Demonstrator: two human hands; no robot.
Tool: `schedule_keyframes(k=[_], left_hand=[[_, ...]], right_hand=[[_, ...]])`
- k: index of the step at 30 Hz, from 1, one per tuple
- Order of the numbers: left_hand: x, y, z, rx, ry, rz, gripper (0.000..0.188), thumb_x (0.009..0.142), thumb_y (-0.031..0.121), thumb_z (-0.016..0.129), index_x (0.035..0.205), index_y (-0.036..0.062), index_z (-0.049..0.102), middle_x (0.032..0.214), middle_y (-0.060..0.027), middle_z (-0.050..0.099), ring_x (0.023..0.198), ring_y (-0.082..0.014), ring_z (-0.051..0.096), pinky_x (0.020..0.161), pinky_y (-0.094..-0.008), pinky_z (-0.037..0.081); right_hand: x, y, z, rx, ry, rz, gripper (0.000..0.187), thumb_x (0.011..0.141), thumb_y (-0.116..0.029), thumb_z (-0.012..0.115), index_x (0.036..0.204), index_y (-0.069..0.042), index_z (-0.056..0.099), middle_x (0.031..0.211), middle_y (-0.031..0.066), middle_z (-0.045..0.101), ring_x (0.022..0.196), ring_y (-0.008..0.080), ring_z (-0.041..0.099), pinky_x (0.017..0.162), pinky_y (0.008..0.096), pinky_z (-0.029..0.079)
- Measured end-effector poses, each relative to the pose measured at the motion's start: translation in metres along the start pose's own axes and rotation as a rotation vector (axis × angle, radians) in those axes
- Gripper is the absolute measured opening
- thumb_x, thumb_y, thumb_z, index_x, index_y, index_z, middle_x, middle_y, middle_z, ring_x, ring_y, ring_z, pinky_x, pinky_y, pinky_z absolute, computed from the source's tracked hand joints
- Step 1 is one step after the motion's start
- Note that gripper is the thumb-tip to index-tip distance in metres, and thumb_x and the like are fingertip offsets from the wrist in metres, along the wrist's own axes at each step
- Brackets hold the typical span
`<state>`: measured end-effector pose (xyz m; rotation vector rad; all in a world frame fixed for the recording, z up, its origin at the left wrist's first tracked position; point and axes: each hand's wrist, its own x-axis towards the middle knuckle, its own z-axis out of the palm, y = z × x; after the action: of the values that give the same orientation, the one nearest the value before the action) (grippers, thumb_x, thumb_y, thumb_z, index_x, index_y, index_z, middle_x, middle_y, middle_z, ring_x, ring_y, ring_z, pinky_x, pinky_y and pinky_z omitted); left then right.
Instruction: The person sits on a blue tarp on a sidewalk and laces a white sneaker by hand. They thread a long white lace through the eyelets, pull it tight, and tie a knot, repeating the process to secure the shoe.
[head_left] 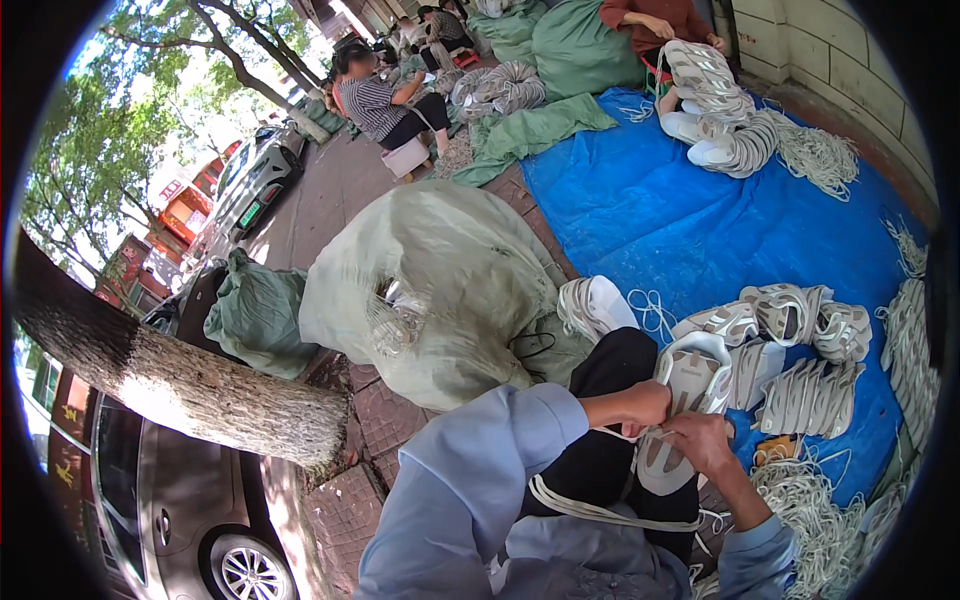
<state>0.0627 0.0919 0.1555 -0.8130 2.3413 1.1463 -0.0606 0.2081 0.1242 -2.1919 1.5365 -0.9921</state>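
On my lap lies a grey-and-white shoe upper (695,368), its opening pointing away from me and its toe end toward me. My left hand (643,406) is closed at the upper's left edge, around its middle. From the right, my right hand (702,441) pinches the same middle part, close to the left fingers. Whether a lace end sits between the fingertips is too small to tell. A bundle of pale laces (600,513) stretches across my dark trousers below the upper.
More uppers (810,398) lie in rows on the blue tarp (640,215) to the right, above a heap of laces (805,505). A big pale sack (440,270) stands ahead. A tree trunk (230,385) and parked car (170,500) are left. Other people sit working farther off.
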Motion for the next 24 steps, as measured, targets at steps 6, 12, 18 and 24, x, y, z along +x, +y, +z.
schedule_keyframes(k=[6,12,18,24], left_hand=[[-0.005,-0.018,0.027,-0.079,0.324,0.107,0.015,0.068,0.008,0.053,0.074,-0.0040,0.060,0.064,-0.0214,0.058,0.047,-0.0288,0.059,0.050,-0.0354,0.050],[-0.003,0.004,0.009,0.260,0.122,0.074,0.013,0.065,0.009,0.057,0.065,-0.0034,0.061,0.063,-0.0223,0.058,0.061,-0.0328,0.061,0.057,-0.0406,0.050],[-0.016,-0.007,0.039,-0.279,0.522,0.073,0.007,0.064,0.006,0.056,0.065,-0.0007,0.060,0.065,-0.0179,0.060,0.065,-0.0311,0.061,0.060,-0.0382,0.048],[-0.013,0.001,0.016,0.400,0.418,0.212,0.013,0.062,0.014,0.061,0.063,0.0012,0.060,0.059,-0.0191,0.057,0.058,-0.0331,0.059,0.051,-0.0409,0.046]], right_hand=[[-0.002,-0.001,0.001,0.003,0.010,-0.048,0.008,0.064,-0.015,0.064,0.070,-0.011,0.061,0.067,0.0032,0.058,0.059,0.0222,0.058,0.053,0.0325,0.047],[0.002,-0.008,0.000,-0.039,-0.038,-0.013,0.009,0.063,-0.016,0.064,0.070,-0.010,0.061,0.067,0.0035,0.058,0.059,0.0217,0.058,0.053,0.0326,0.047],[-0.006,-0.005,0.001,0.024,0.051,-0.026,0.010,0.062,-0.013,0.065,0.070,-0.009,0.061,0.069,0.0038,0.059,0.059,0.0221,0.059,0.053,0.0329,0.047],[-0.001,-0.007,0.009,0.034,0.025,0.003,0.011,0.060,-0.011,0.065,0.070,-0.010,0.062,0.068,0.0041,0.058,0.059,0.0230,0.058,0.054,0.0328,0.047]])
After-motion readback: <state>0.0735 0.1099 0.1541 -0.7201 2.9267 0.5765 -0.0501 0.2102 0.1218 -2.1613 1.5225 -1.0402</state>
